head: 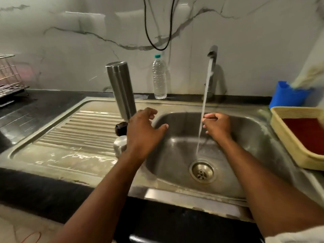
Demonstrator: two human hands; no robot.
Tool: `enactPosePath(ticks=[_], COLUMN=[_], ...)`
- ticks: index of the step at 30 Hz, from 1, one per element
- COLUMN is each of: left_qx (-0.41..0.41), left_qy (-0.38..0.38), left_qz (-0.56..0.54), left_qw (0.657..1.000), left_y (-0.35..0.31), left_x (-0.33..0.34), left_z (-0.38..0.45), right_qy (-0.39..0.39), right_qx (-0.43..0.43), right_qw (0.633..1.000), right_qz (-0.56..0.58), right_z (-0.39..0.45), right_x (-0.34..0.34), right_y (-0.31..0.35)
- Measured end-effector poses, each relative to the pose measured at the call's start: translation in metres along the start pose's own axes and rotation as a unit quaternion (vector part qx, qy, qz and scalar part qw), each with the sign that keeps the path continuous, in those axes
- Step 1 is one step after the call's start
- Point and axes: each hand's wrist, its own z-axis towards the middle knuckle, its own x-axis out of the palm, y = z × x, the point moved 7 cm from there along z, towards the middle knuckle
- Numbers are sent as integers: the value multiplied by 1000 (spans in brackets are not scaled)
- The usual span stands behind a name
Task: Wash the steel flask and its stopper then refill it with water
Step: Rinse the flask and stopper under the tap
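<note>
The left hand (143, 130) hovers with a wide, loose grip, fingers spread and slightly curled, holding nothing; its fingertips sit just in front of the base of the steel flask (121, 90), and whether they touch it cannot be told. The left forearm reaches up from the lower edge across the sink's front rim, palm facing down. The right hand (217, 124) is curled into a narrow, nearly closed grip right at the stream of water (204, 106) falling from the tap (213, 51); nothing can be seen held in it. Its forearm stretches over the sink basin (245, 137), wrist roughly level. The flask stands on the ribbed drainboard (84, 130) at the basin's left edge, leaning a little leftward. Just in front of it, beside the left wrist, lie a small black stopper (120, 128) and a shiny steel cap (120, 144). A clear plastic bottle (159, 79) stands on the tabletop behind the sink, against the wall.
</note>
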Motion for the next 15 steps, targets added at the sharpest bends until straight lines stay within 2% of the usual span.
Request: enactPosePath(ticks=[2, 5, 8, 11, 15], left_qx=[7, -27, -49, -24, -61], left_qy=[37, 80, 66, 67, 89], left_qz=[-3, -27, -54, -70, -200], left_qw=[999, 996, 995, 995, 974], left_y=[-12, -23, -29, -41, -52], left_x=[37, 90, 135, 168, 199], left_z=[17, 45, 76, 106, 141], right_qy=[-5, 3, 20, 30, 21], right_qx=[16, 45, 63, 67, 60], right_qw=[1000, 999, 997, 997, 997], right_qz=[5, 20, 26, 33, 39], right_z=[-1, -1, -1, -1, -1], right_x=[-1, 3, 7, 8, 6], right_y=[-2, -7, -8, -9, -9])
